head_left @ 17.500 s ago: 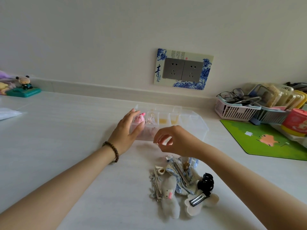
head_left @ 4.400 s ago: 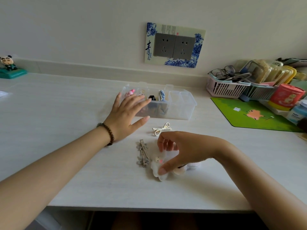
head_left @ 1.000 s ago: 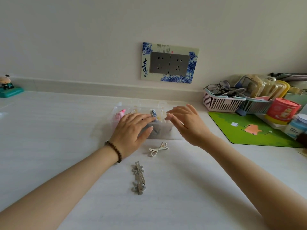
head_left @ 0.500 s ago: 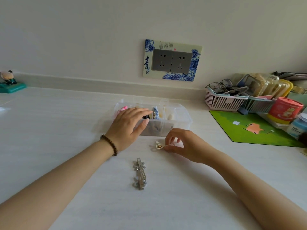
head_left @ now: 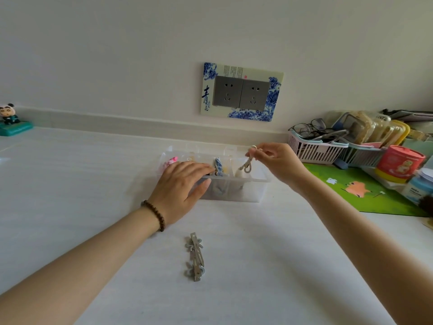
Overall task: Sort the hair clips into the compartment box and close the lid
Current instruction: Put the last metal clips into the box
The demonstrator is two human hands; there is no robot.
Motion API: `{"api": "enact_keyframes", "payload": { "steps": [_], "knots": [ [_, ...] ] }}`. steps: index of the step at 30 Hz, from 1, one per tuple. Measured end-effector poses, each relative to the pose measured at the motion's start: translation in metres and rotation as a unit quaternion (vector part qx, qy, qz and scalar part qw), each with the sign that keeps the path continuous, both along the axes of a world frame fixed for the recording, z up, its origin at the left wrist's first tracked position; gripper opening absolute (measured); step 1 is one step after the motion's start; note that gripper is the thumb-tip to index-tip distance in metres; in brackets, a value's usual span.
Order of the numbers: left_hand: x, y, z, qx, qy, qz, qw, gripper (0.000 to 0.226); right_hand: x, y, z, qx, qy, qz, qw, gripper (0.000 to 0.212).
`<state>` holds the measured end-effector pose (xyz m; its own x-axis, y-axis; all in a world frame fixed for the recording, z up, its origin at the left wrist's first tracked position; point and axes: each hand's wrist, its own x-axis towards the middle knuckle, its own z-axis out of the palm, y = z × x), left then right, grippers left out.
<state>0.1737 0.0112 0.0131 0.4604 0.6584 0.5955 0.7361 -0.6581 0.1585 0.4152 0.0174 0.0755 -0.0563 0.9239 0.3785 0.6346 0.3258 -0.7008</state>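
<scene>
The compartment box (head_left: 234, 188), a clear plastic container, stood on the white surface (head_left: 70, 184) below the wall socket plate (head_left: 242, 91). The left hand (head_left: 180, 191) was laid flat against the near left part of the box, fingers spread and enclosing nothing; it was judged to be steadying the box. The right hand (head_left: 278, 164) was held above the right end of the box, its grip pinched shut on the upper end of a small cream bow clip (head_left: 248, 161), which hung down over a right-hand compartment without clearly touching the rim.

Several clips were already seen inside the box: a pink one (head_left: 169, 161) at the left end and a blue patterned one (head_left: 218, 167) near the middle. One metal flower clip (head_left: 195, 256) lay on the surface, well apart from the box on the near side, between the two forearms. No lid could be made out with certainty.

The step in hand was judged to be the release of the bow clip into its compartment. The following faults were considered possible:

- The clip could be caught on a divider or on the box rim, since it hung by one end and was free to swing.
- The clip could be dropped into the wrong compartment if released before being centred.
- The box could be slid or tipped if the left hand pressed unevenly on the near wall.
- The flower clip could be overlooked before closing, as it lay outside the working area around the box.
</scene>
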Motion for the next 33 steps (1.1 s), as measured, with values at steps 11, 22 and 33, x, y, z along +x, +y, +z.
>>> {"api": "enact_keyframes", "payload": {
  "steps": [11,22,33],
  "knots": [
    [0.0,0.003,-0.001,0.006,0.004,0.002,1.0,0.048,-0.004,0.013,-0.011,0.032,-0.141,0.0,0.989,0.031],
    [-0.005,0.0,0.006,-0.033,-0.017,-0.005,0.999,0.044,-0.072,-0.079,-0.054,-0.12,-0.043,0.227,0.965,0.022],
    [-0.018,-0.001,0.015,-0.072,-0.044,-0.053,0.995,0.039,-0.074,-0.082,-0.063,-0.121,-0.048,0.195,0.972,0.019]
  ]
}}
